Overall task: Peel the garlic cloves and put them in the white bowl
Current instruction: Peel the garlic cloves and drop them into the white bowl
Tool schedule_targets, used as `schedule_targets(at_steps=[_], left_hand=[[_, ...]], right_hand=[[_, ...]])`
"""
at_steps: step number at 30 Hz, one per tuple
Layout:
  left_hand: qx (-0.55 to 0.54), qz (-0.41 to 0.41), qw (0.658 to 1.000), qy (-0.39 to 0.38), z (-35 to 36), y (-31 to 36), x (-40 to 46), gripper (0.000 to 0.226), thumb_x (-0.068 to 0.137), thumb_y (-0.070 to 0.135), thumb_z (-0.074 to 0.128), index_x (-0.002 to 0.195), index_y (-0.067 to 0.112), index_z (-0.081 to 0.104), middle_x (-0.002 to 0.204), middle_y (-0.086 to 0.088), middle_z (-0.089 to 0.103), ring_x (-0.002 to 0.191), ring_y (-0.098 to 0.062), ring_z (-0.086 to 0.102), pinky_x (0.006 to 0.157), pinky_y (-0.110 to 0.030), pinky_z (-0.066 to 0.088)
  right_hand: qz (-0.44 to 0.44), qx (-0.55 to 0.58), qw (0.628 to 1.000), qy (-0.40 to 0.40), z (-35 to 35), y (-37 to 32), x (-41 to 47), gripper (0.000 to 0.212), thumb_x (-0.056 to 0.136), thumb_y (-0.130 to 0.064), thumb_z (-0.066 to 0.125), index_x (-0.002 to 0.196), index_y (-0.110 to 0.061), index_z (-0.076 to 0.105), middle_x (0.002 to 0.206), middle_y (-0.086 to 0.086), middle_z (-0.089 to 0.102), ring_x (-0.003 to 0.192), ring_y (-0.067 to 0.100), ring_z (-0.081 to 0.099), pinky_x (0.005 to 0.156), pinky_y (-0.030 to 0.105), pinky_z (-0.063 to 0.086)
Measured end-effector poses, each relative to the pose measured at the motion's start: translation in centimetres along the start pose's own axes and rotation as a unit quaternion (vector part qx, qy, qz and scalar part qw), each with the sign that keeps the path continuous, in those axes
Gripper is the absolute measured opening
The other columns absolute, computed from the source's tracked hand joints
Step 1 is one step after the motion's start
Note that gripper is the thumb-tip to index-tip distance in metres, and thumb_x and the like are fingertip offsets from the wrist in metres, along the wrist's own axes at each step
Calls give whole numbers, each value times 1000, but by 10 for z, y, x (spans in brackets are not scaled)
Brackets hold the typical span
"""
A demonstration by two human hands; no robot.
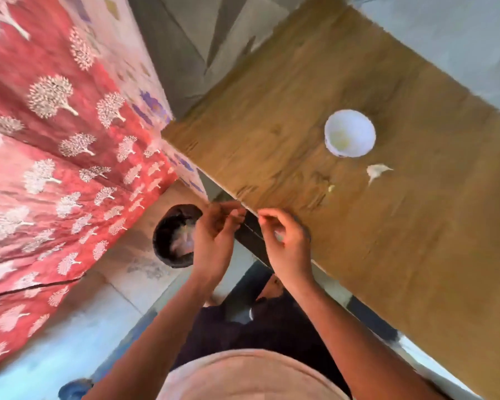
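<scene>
Left hand (217, 226): fingers curled, pinching something small over the dark bin (175, 235); skin or clove cannot be told.
Right hand (283, 235): curled at the bench (416, 255) near edge; contents unclear.
Loose clove (377, 171): farther right.
White bowl (350, 132): beyond, nearer the right hand.

The white bowl (350, 133) stands upright on the wooden table, with pale peeled cloves (340, 137) at its bottom. A garlic piece (376, 171) with papery white skin lies near the bowl. A small yellowish clove (331, 188) lies just beside that piece.
</scene>
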State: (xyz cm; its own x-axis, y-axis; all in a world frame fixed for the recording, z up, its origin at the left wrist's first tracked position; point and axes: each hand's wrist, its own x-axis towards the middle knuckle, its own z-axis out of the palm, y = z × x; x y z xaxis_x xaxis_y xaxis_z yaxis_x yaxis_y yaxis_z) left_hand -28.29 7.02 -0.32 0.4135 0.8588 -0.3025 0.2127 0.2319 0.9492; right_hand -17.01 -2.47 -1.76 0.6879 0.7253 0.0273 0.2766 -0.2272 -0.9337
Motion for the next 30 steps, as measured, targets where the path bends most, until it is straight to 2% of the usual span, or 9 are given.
schedule_targets(at_steps=[5, 8, 10, 13, 18, 22, 24, 27, 30], left_hand=[[174, 113, 972, -108, 107, 11, 6, 19, 94, 5, 65, 111, 11, 73, 103, 1, 75, 89, -12, 71, 79, -35, 57], [255, 170, 944, -122, 161, 10, 23, 37, 89, 18, 67, 125, 9, 70, 123, -7, 68, 103, -27, 70, 89, -41, 59], [298, 194, 928, -109, 188, 3, 35, 33, 89, 14, 69, 122, 8, 72, 120, -10, 63, 98, -32, 68, 85, -42, 58], [347, 238, 903, -88, 206, -5, 47, 14, 90, 3, 68, 103, 1, 73, 103, -18, 62, 88, -38, 63, 75, -47, 56], [353, 308, 877, -103, 204, 20, 60, 7, 90, -1, 61, 94, -1, 67, 95, -19, 60, 75, -41, 61, 60, -48, 53], [383, 368, 844, -73, 214, 65, 102, 16, 86, -8, 61, 98, 1, 67, 108, -18, 60, 97, -43, 59, 55, -45, 50], [429, 370, 818, -99, 221, 81, 129, 23, 81, -11, 59, 100, 0, 68, 111, -20, 59, 104, -44, 57, 62, -51, 55], [528, 311, 770, -177, 227, 89, 150, 46, 85, -10, 55, 125, 7, 69, 136, -14, 54, 121, -38, 56, 86, -52, 57], [560, 328, 735, -198, 224, 89, 154, 45, 85, -6, 57, 125, 9, 70, 135, -10, 58, 121, -34, 58, 86, -48, 56]], right_hand=[[-37, -128, 983, 129, -99, 31, 1, 19, 89, 6, 68, 105, -4, 74, 99, 4, 70, 89, 5, 65, 81, 14, 51], [-28, -184, 974, 132, -137, 64, 11, 22, 91, 3, 66, 110, -5, 74, 107, 9, 68, 97, 12, 65, 85, 28, 56], [-28, -215, 969, 123, -158, 84, 18, 25, 94, -1, 65, 117, -4, 72, 117, 12, 65, 108, 19, 64, 93, 34, 56], [-65, -246, 960, 117, -175, 100, 24, 28, 93, 2, 65, 121, 1, 70, 127, 14, 63, 117, 22, 60, 104, 26, 49], [-66, -259, 957, 115, -175, 104, 27, 25, 93, 1, 65, 118, 2, 71, 127, 10, 63, 116, 24, 61, 105, 31, 48], [-63, -267, 955, 111, -176, 105, 26, 24, 96, -1, 64, 119, 1, 71, 128, 8, 63, 119, 23, 59, 107, 28, 45], [-54, -268, 956, 112, -174, 103, 27, 26, 96, -2, 64, 121, -1, 70, 130, 6, 62, 121, 22, 58, 108, 30, 46], [-37, -261, 958, 115, -172, 101, 26, 27, 96, 0, 63, 122, -2, 70, 131, 4, 61, 121, 21, 59, 108, 34, 47], [-7, -241, 962, 130, -171, 96, 28, 28, 95, 0, 64, 122, -5, 71, 130, 1, 61, 121, 16, 59, 107, 33, 48]])
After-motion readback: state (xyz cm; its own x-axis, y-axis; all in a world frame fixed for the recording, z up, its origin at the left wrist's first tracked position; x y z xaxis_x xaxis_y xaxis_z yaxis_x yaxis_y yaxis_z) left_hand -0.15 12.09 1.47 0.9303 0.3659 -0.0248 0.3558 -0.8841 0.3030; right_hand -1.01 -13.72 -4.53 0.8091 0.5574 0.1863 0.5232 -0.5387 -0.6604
